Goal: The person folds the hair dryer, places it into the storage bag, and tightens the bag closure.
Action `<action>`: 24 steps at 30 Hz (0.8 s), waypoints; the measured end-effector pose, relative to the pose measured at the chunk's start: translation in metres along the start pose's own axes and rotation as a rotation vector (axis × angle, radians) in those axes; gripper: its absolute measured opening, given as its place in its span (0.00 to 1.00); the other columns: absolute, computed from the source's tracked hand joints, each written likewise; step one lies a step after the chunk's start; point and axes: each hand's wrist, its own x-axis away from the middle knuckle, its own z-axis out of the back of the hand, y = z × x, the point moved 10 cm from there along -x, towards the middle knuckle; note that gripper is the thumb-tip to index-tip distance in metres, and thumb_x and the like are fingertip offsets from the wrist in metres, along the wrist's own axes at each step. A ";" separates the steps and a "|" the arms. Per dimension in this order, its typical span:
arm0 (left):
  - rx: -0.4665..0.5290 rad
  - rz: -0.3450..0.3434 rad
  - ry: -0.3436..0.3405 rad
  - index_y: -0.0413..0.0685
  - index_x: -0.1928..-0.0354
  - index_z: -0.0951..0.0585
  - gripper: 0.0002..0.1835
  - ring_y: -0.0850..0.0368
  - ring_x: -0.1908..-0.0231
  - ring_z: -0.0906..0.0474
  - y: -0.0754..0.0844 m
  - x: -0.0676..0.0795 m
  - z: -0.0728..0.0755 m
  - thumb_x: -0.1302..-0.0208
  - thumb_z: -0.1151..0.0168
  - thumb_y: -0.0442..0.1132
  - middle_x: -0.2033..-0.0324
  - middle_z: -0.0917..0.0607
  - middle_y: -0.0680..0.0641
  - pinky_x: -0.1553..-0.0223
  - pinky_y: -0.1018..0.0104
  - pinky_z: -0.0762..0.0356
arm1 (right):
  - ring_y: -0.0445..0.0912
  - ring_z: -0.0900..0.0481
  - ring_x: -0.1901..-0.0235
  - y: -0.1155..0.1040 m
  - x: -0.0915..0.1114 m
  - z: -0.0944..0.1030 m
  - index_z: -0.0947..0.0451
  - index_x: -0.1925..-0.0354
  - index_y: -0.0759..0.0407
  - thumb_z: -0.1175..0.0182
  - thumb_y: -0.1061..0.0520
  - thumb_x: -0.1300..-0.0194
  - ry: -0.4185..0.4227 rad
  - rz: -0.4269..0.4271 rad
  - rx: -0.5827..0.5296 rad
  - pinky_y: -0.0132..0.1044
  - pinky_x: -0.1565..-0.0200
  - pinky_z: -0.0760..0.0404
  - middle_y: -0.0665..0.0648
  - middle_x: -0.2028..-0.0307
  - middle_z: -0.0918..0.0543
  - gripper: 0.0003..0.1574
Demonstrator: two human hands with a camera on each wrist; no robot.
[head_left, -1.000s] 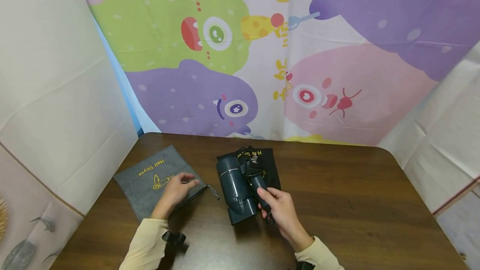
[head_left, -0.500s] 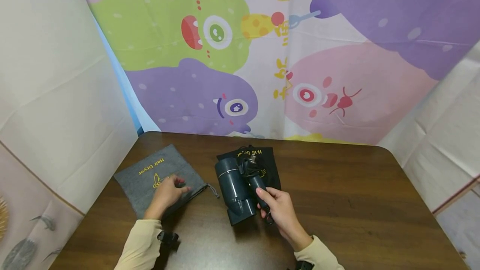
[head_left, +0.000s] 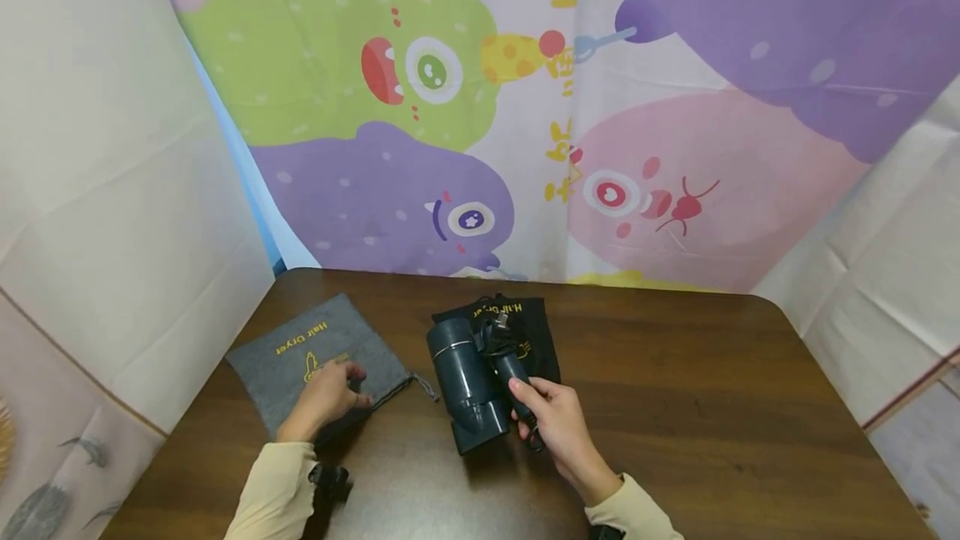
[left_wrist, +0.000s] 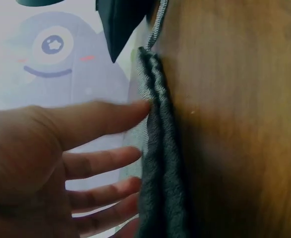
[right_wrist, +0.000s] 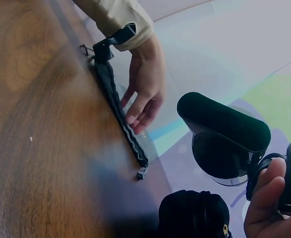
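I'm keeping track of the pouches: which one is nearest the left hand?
The gray pouch: the left hand is over its print. The black pouch lies farther right, partly hidden by the dryer.

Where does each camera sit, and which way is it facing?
Head: on the head, facing forward and down at the table; left hand, right hand and both sleeves show.
Left wrist: on that wrist, facing the gray bag; left hand shows.
Right wrist: on that wrist, facing the hair dryer; both hands and one sleeve show.
Head and right wrist share hands, hair dryer and gray bag.
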 end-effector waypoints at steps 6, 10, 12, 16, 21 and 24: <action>-0.041 -0.006 -0.058 0.43 0.55 0.18 0.27 0.32 0.52 0.26 0.000 0.002 -0.007 0.59 0.20 0.43 0.55 0.23 0.32 0.50 0.39 0.28 | 0.40 0.30 0.89 0.000 0.000 -0.002 0.22 0.58 0.72 0.37 0.51 0.34 -0.001 0.004 -0.005 0.30 0.84 0.31 0.54 0.82 0.24 0.22; -0.057 0.000 -0.059 0.43 0.54 0.18 0.27 0.34 0.53 0.27 -0.002 0.002 -0.008 0.59 0.21 0.43 0.55 0.23 0.34 0.50 0.39 0.28 | 0.39 0.30 0.89 0.000 -0.001 -0.004 0.22 0.58 0.72 0.37 0.51 0.34 -0.006 0.006 -0.004 0.29 0.84 0.31 0.54 0.81 0.24 0.23; -0.061 -0.008 -0.052 0.43 0.55 0.18 0.25 0.34 0.53 0.26 -0.001 0.002 -0.008 0.58 0.22 0.43 0.55 0.23 0.35 0.50 0.39 0.28 | 0.39 0.30 0.89 -0.001 -0.001 -0.004 0.22 0.58 0.73 0.37 0.51 0.34 -0.008 0.009 -0.002 0.29 0.84 0.31 0.54 0.81 0.24 0.23; -0.058 -0.005 -0.049 0.43 0.58 0.16 0.19 0.33 0.54 0.25 0.000 0.002 -0.006 0.53 0.26 0.41 0.56 0.22 0.34 0.51 0.40 0.27 | 0.39 0.30 0.89 0.000 -0.001 -0.004 0.22 0.58 0.73 0.37 0.51 0.35 -0.007 0.011 -0.009 0.29 0.84 0.31 0.53 0.82 0.24 0.23; -0.047 0.013 -0.036 0.43 0.61 0.14 0.12 0.32 0.53 0.22 -0.001 0.003 -0.005 0.48 0.31 0.38 0.55 0.18 0.32 0.52 0.41 0.25 | 0.39 0.30 0.89 0.002 -0.002 -0.003 0.22 0.59 0.73 0.37 0.51 0.34 -0.001 0.004 -0.015 0.29 0.84 0.31 0.54 0.82 0.24 0.22; -0.033 0.015 0.008 0.43 0.64 0.13 0.09 0.34 0.56 0.20 0.000 0.004 -0.002 0.47 0.32 0.37 0.59 0.15 0.35 0.53 0.43 0.24 | 0.39 0.30 0.89 0.003 -0.002 -0.003 0.22 0.59 0.73 0.37 0.52 0.34 -0.002 0.003 -0.016 0.29 0.84 0.31 0.54 0.82 0.24 0.22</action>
